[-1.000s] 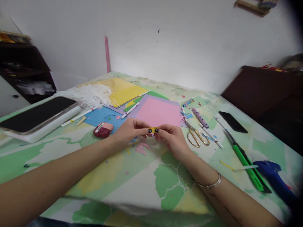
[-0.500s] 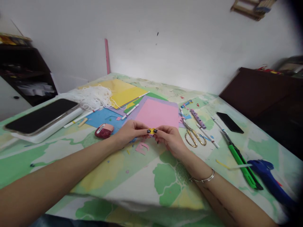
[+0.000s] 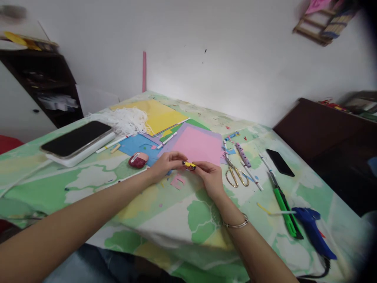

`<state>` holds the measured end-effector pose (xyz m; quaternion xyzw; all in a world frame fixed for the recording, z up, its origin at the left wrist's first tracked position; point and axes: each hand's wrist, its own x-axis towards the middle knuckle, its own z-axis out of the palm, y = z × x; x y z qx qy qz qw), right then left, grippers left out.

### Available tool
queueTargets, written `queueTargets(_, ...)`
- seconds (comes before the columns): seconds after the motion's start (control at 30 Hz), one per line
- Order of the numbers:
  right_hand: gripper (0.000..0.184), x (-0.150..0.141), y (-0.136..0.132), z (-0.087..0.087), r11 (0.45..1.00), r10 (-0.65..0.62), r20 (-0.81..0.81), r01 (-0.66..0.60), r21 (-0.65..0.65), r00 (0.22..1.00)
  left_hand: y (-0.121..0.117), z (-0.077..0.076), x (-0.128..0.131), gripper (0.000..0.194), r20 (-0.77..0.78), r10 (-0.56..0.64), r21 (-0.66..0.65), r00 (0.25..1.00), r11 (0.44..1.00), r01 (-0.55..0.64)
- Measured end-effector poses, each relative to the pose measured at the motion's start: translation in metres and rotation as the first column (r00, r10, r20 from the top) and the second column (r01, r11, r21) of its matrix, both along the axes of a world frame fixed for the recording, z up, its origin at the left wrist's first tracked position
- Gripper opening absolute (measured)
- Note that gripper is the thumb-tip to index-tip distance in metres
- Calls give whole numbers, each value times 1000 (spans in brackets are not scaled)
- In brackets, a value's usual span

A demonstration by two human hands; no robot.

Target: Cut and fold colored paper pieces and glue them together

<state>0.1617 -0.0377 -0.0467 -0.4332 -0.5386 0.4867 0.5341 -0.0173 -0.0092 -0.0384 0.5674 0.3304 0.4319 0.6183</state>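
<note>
Left hand (image 3: 171,163), right hand (image 3: 212,179) pinching, fingertips close together; both forearms (image 3: 97,208) converging.

Head view | text: none legible | labels, brands: none legible | numbers, signs: none legible

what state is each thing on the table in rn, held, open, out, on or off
yellow piece, held up between the fingers of the left hand and right hand
green cutter, lying down, blade out
gold scissors, lying down, unheld; blade opening unclear
blue glue gun, lying on its side; whether hot cannot be told
large phone, face up, screen dark
white string, loose heap
pink sheet, flat
</note>
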Motion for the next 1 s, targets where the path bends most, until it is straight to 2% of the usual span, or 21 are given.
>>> queueTargets(0.2, 19, 1, -2, -8, 998, -51, 62, 48, 43, 997, 2, -3, 4, 22, -98, 69, 23, 993, 997, -67)
queueTargets(0.53, 24, 4, 3, -10, 998, -33, 98, 27, 54, 995, 0, -4, 2, 27, -24, 43, -69, 999, 997, -45)
queueTargets(0.77, 22, 3, 6, -12, 999, -29, 59, 27, 37, 998, 3, -9, 0, 29, -11, 33, -48, 999, 998, -33)
queueTargets(1.0, 22, 1, 3, -6, 1000, -14, 41, 14, 11, 999, 2, -9, 0, 28, -9, 60, -15, 998, 998, -60)
